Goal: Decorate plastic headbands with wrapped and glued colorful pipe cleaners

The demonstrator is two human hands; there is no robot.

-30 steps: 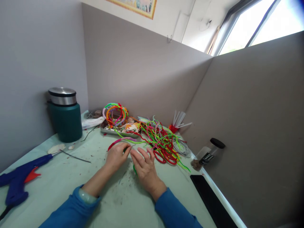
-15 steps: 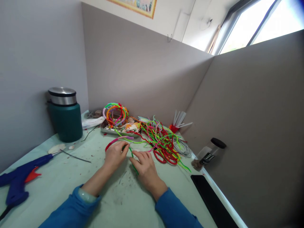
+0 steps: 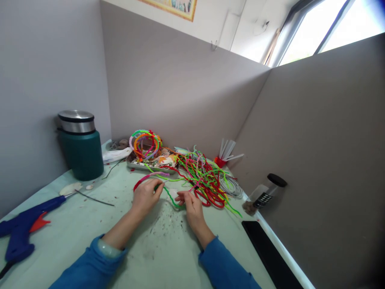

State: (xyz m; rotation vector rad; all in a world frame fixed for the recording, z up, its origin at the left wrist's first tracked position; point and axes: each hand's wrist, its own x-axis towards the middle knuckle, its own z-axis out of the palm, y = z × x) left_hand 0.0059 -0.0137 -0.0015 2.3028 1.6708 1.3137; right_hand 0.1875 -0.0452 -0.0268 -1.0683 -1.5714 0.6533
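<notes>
My left hand (image 3: 147, 197) is closed in a pinch on one end of a green pipe cleaner (image 3: 171, 196). A thin pale tip sticks out past its fingertips. From behind that hand curves a pink, red and purple pipe cleaner (image 3: 153, 174); whether the hand grips it is hidden. The green strand sags to the right and passes behind the fingers of my right hand (image 3: 192, 208), which are curled around its other end. Beyond both hands lies a tangled heap of coloured pipe cleaners (image 3: 207, 180).
A metal tray (image 3: 150, 168) of small pieces carries several pipe-cleaner rings (image 3: 146, 144). At left are a teal flask (image 3: 81, 154) and a blue glue gun (image 3: 33, 218). Rightward stand white sticks in a red holder (image 3: 220, 161), a clear jar (image 3: 264, 194) and a flat black object (image 3: 267, 253).
My right hand has moved right and turned, drawing away from the left hand. More of the green pipe cleaner shows between them. My left hand has stayed nearly still.
</notes>
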